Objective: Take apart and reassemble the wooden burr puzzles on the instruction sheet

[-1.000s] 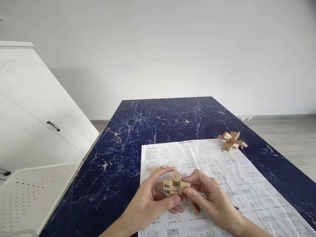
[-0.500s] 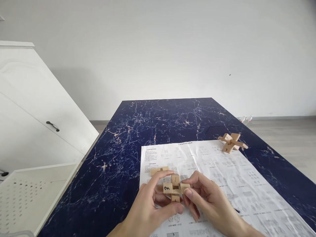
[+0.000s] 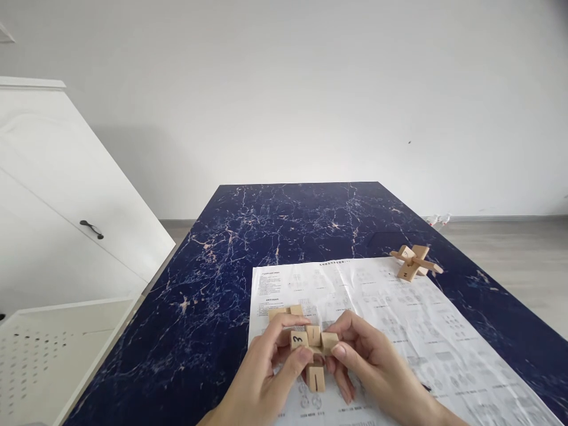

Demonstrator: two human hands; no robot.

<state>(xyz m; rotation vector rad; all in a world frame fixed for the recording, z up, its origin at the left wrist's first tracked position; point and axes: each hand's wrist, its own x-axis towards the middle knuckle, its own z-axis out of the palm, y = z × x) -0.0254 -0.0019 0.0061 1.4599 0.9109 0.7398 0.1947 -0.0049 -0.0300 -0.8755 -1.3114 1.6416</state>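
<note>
Between my hands is a wooden burr puzzle (image 3: 314, 336) made of crossed notched pieces, held above a printed sheet (image 3: 368, 307). My left hand (image 3: 270, 361) grips its left side, thumb on the front by the block end marked 3. A block end marked 1 (image 3: 316, 379) sticks out toward me below the thumb. My right hand (image 3: 370, 355) pinches the right end between thumb and index finger, its other fingers curled beneath. Behind my left fingers, a loose notched wooden piece (image 3: 284, 311) lies on the sheet, partly hidden.
Another wooden cross-shaped puzzle (image 3: 415, 262) rests on the sheet's far right corner. Dark blue marbled table (image 3: 275, 225) lies beneath. A white cabinet (image 3: 66, 195) stands at the left, above a white perforated surface (image 3: 44, 349). A grey wall rises behind the table.
The piece marked 1 has slid toward me, its near end now jutting further out from the puzzle. My left thumb has moved up and left onto the puzzle's front.
</note>
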